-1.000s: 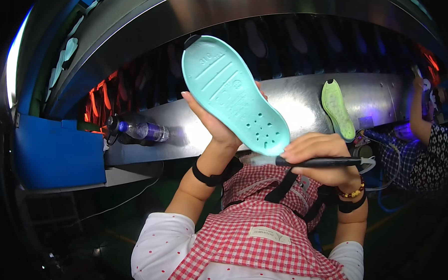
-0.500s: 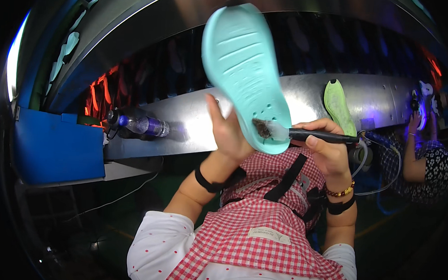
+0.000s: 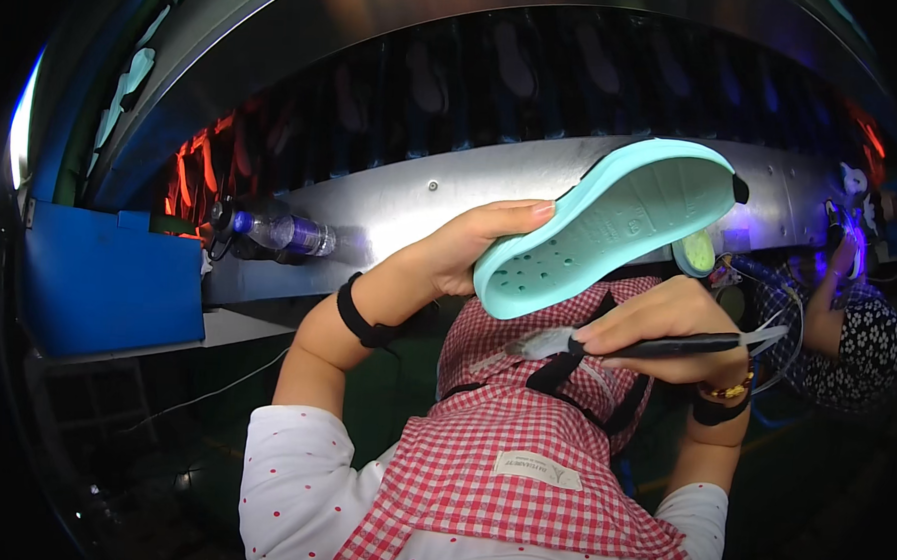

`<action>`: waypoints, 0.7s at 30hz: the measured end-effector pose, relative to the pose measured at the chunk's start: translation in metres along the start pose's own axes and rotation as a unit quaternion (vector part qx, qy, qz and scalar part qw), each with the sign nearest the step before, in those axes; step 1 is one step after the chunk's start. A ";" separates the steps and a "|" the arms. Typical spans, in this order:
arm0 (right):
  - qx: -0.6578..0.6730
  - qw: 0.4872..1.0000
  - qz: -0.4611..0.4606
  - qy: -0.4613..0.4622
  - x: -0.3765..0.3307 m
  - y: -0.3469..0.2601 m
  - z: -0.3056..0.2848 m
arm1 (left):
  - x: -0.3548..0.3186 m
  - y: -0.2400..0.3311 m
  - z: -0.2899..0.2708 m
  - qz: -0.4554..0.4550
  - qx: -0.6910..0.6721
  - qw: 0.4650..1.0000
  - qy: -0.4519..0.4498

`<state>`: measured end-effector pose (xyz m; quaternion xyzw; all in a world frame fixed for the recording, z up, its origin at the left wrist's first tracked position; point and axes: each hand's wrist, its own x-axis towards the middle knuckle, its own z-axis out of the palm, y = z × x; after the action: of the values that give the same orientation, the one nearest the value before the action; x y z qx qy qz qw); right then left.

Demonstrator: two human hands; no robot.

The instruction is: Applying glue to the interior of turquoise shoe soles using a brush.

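My left hand (image 3: 460,245) is closed on the near left end of a turquoise shoe sole (image 3: 621,222), thumb on top. The sole is tilted, its rimmed, hollow side with small holes facing me, and a black piece sits at its far end. Below it, my right hand (image 3: 672,325) grips a brush (image 3: 681,344) by its black handle. The pale bristles point left, slightly blurred, in front of my checked apron and apart from the sole. A clear tube runs from the back of the handle.
A metal bench (image 3: 392,202) crosses ahead of me, with a bottle (image 3: 295,235) lying on it at the left. A green sole (image 3: 696,253) lies at the right. Beyond is a dark row of soles (image 3: 427,79). A blue box (image 3: 113,290) stands left; another person (image 3: 847,332) works right.
The turquoise sole has turned over from its outer face to its hollow side and swung right. The brush has come off it and moved lower. My left hand now grips its end.
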<state>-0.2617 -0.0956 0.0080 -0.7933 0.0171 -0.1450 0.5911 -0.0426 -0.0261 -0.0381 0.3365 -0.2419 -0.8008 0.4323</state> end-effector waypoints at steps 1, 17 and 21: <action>-0.019 0.999 -0.006 0.032 0.000 -0.003 -0.004 | -0.002 0.002 0.002 0.000 -0.002 1.000 0.000; -0.094 0.995 0.011 -0.036 -0.011 -0.003 -0.022 | -0.027 0.013 -0.011 0.031 0.050 0.997 0.053; -0.061 0.986 -0.028 0.151 -0.013 0.017 -0.018 | -0.035 0.018 -0.013 0.091 0.075 0.992 0.034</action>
<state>-0.2764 -0.1147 -0.0068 -0.7970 0.0929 -0.2783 0.5279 -0.0096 -0.0067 -0.0230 0.3718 -0.3161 -0.7258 0.4848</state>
